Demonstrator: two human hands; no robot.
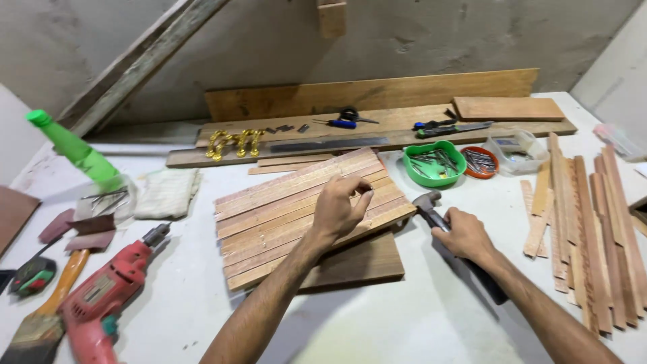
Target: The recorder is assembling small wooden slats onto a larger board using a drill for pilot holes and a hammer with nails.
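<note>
Head view: right hand (465,236) gripping hammer (427,201)

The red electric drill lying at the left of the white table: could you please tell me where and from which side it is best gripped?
Probably by the handle of the red electric drill, at its near end by the table's front edge. The chuck points away toward the slatted wooden panel, so come from the near side. The brush lies close on its left.
</note>
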